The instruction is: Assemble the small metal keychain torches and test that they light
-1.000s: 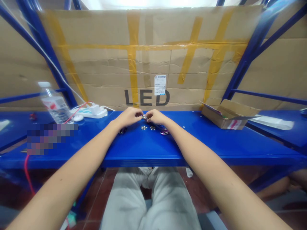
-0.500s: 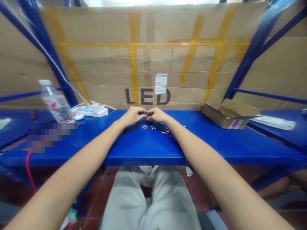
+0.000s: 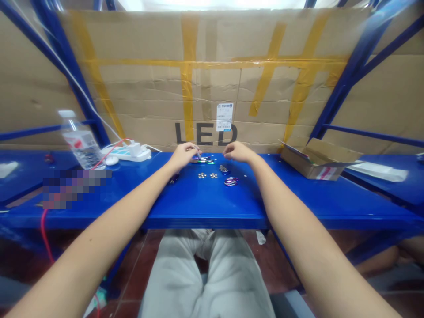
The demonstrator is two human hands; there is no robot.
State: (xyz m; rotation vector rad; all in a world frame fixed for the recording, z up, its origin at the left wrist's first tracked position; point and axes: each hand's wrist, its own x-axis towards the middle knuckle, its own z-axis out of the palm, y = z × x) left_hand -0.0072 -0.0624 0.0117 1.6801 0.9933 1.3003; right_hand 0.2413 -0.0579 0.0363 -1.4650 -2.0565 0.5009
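Observation:
Both my arms reach out over a blue metal bench. My left hand rests at the back of the bench, its fingers pinched at the end of a small green and silver metal piece lying there. My right hand hovers a little to the right, fingers curled, with nothing visible in it. Between and in front of the hands lie two small clusters of silver rings, a dark metal clip and a purple carabiner.
A plastic water bottle and a white power strip with a red cable stand at the left. An open cardboard box sits at the right. A taped cardboard wall marked LED closes the back. My knees are under the bench.
My hands were together over the small parts; now they have come apart. The right hand has drawn off to the right, and the green and silver piece lies uncovered by the left hand.

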